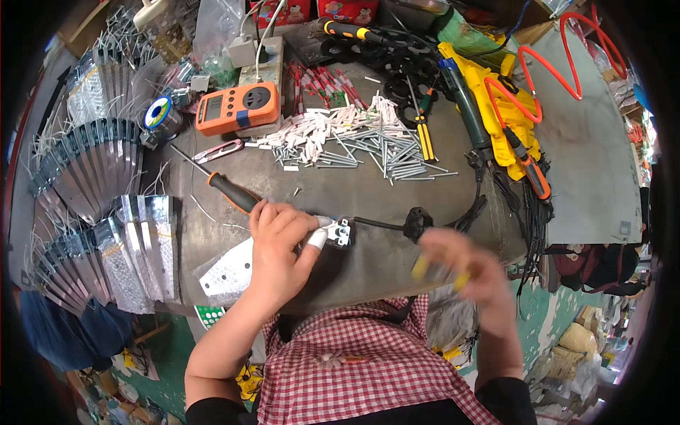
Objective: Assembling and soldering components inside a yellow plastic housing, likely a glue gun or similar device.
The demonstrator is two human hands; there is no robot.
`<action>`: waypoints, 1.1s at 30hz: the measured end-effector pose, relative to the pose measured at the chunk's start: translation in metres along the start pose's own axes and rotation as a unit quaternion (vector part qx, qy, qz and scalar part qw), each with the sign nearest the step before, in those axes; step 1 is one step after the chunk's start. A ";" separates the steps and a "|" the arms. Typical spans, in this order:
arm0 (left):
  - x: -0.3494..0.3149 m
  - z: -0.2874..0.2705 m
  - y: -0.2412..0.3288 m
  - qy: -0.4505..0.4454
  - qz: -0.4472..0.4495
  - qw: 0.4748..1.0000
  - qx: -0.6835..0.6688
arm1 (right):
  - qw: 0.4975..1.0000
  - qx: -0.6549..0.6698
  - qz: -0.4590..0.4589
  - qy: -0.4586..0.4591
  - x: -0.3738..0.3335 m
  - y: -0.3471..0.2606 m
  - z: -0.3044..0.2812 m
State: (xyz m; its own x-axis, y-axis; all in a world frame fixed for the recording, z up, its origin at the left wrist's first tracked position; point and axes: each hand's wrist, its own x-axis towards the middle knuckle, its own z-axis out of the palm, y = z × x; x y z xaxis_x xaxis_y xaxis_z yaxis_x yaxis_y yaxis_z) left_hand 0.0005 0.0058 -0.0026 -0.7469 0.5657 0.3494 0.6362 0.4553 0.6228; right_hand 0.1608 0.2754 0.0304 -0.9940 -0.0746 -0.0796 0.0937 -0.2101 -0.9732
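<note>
Head view: white strip (228, 271) slants up rightward.

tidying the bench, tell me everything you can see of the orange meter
The orange meter is boxy and plastic-looking, with a grey screen at its left, small buttons beside that, a dark round socket at its right and a blue patch on its near edge. It lies face up toward the back left of the bench, its right end apparently over a pale power strip. Neither left hand nor right hand touches it.
</note>
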 end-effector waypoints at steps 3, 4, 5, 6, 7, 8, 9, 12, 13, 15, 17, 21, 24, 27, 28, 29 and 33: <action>0.005 0.002 -0.001 -0.009 -0.005 0.999 -0.038 | 0.956 0.110 0.077 -0.260 -0.032 0.063 0.044; 0.005 0.001 -0.001 -0.007 0.000 0.999 -0.046 | 0.950 0.114 0.082 -0.280 -0.032 0.070 0.051; 0.005 0.001 -0.001 -0.008 -0.004 0.999 -0.045 | 0.943 0.118 0.086 -0.300 -0.033 0.073 0.053; 0.006 0.000 -0.002 -0.010 -0.004 0.999 -0.045 | 0.950 0.056 0.074 -0.298 -0.026 0.069 0.050; 0.005 -0.001 -0.002 -0.013 -0.005 0.999 -0.046 | 0.966 0.005 0.070 -0.248 -0.028 0.071 0.053; 0.003 -0.002 -0.003 -0.015 -0.007 0.999 -0.044 | 0.974 -0.046 0.110 -0.194 -0.027 0.066 0.057; 0.002 -0.003 -0.003 -0.018 -0.017 0.998 -0.060 | 0.974 -0.098 0.149 -0.139 -0.025 0.061 0.059; 0.002 -0.005 -0.004 -0.021 -0.019 0.996 -0.082 | 0.973 0.123 0.179 -0.077 -0.017 0.068 0.044; 0.001 -0.005 -0.004 -0.023 -0.008 0.996 -0.089 | 0.957 0.205 0.183 -0.093 -0.015 0.066 0.042; 0.000 -0.005 -0.002 -0.030 -0.014 0.994 -0.100 | 0.962 0.161 0.194 -0.101 -0.013 0.057 0.046; 0.001 -0.005 -0.004 -0.035 -0.020 0.993 -0.111 | 0.966 0.116 0.203 -0.109 -0.005 0.035 0.049; -0.003 -0.006 -0.005 -0.035 -0.022 0.993 -0.113 | 0.905 -0.425 -0.021 -0.011 0.014 0.010 0.042; -0.002 -0.006 -0.006 -0.036 -0.017 0.993 -0.113 | 0.826 -0.555 -0.084 0.057 0.020 0.014 0.034; 0.000 -0.006 -0.004 -0.033 -0.015 0.993 -0.109 | 0.792 -0.599 -0.107 0.048 0.027 0.012 0.029; 0.001 -0.005 -0.004 -0.029 -0.016 0.994 -0.109 | 0.794 -0.597 -0.105 0.038 0.028 0.010 0.030; 0.001 -0.005 -0.004 -0.030 -0.017 0.993 -0.109 | 0.795 -0.596 -0.104 0.037 0.030 0.009 0.030; 0.000 -0.004 -0.005 -0.028 -0.011 0.994 -0.101 | 0.787 -0.607 -0.109 0.021 0.032 0.006 0.030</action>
State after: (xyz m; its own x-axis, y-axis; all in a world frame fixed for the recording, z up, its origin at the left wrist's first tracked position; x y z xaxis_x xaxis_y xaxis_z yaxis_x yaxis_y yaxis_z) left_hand -0.0040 0.0005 -0.0027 -0.7441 0.5979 0.2981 0.5646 0.3241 0.7591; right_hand 0.1313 0.2423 0.0285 -0.9825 -0.1276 0.1360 -0.1761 0.8747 -0.4515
